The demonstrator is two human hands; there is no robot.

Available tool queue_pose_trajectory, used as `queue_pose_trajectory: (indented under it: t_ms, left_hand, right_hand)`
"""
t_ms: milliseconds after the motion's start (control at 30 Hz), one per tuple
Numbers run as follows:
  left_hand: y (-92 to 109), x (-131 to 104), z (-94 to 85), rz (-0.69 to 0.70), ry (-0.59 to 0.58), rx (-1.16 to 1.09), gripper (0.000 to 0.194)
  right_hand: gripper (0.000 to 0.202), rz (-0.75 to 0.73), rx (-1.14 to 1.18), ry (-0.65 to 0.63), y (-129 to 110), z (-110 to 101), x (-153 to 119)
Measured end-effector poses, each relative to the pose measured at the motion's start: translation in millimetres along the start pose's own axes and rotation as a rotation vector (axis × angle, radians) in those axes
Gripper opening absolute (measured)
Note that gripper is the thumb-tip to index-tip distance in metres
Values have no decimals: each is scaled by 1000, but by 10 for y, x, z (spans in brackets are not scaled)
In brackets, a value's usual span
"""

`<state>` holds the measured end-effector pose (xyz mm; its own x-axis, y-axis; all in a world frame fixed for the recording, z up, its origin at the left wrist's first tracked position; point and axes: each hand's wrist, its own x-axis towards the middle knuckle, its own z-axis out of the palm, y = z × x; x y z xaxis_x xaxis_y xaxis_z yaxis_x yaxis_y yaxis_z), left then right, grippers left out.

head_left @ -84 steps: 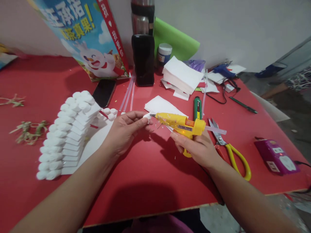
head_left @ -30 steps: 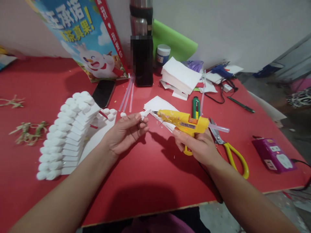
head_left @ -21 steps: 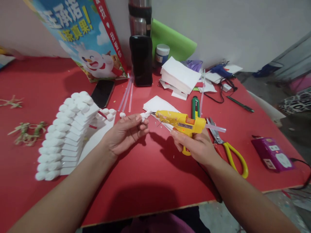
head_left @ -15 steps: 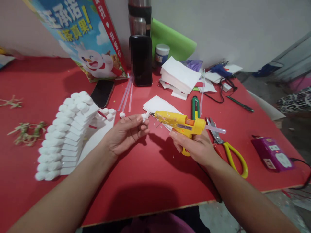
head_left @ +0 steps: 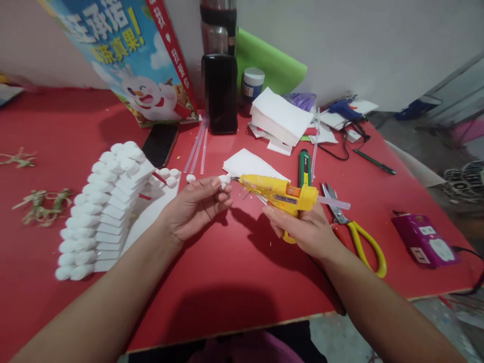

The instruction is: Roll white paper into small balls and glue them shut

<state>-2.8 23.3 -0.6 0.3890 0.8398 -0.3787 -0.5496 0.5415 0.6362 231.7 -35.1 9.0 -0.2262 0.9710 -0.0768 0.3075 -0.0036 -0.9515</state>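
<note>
Between the thumb and fingers of my left hand (head_left: pixel 198 204) is pinched a small white piece (head_left: pixel 225 180), soft-looking and partly hidden by the fingertips. My right hand (head_left: pixel 302 224) is wrapped round the handle of a yellow hot glue gun (head_left: pixel 278 192), its metal nozzle pointing left, at or right beside the white piece. A clear glue stick (head_left: pixel 335 203) juts from the gun's back end. Left of my left forearm stands a curved, stepped white structure (head_left: pixel 113 214) edged with rows of round white puffs (head_left: pixel 81 229). Several loose puffs (head_left: pixel 173 176) lie near its far end.
White paper sheets (head_left: pixel 251 164) lie beyond the gun, near a green utility knife (head_left: pixel 304 169). Yellow-handled scissors (head_left: pixel 363 239) and a purple box (head_left: pixel 423 239) are at right. Behind are glue sticks (head_left: pixel 196 148), a black phone (head_left: pixel 161 144), a paper stack (head_left: pixel 282 116) and a printed bag (head_left: pixel 151 75).
The glue gun has shifted very slightly left, its nozzle staying by the white piece. My left hand stays almost still.
</note>
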Motion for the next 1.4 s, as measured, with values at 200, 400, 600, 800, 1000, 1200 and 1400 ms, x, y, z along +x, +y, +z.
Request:
queue_pose_trajectory:
  t_ms: [200, 400, 600, 800, 1000, 1200, 1400]
  left_hand:
    - [12, -6, 11, -15, 32, 5, 10]
    - [15, -12, 1, -32, -21, 28, 13]
    - [10, -15, -6, -27, -25, 11, 11]
    - [17, -5, -1, -25, 34, -24, 17]
    - [16, -2, -16, -24, -25, -36, 14]
    - [22, 4, -27, -20, -42, -54, 16]
    - [13, -10, -16, -8, -32, -35, 19]
  right_hand:
    - [46, -53, -4, 12, -38, 30, 1]
    - [47, -48, -8, 15, -28, 14, -4]
    - [50, -46, -20, 21, -44, 9, -4]
    - [43, -90, -9, 6, -62, 29, -4]
    - [46, -112, 1, 2, -60, 20, 0]
    - [52, -72, -1, 24, -32, 0, 5]
    - [40, -57, 25, 25, -49, -19, -6]
